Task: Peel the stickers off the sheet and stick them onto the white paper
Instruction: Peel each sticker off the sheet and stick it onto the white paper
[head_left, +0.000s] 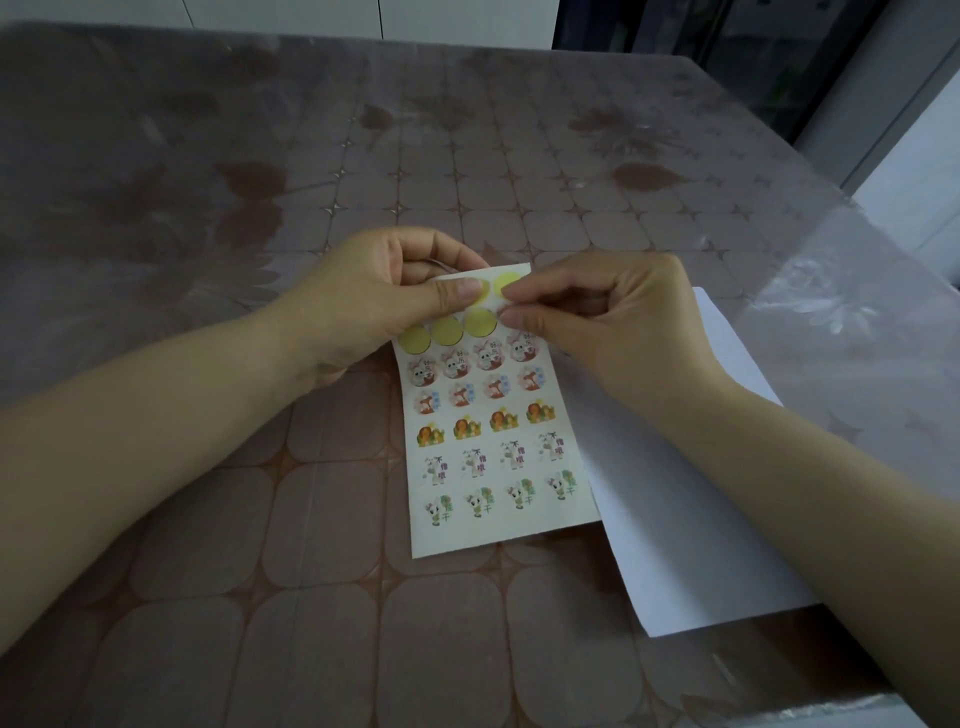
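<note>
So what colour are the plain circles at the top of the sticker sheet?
Yellow circles on the sticker sheet; head view shows them.

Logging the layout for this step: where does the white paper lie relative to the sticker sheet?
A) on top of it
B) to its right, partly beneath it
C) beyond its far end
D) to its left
B: the white paper lies right of the sticker sheet, whose right edge overlaps it; the left hand holds the sheet's top, the right hand pinches a sticker there.
</note>
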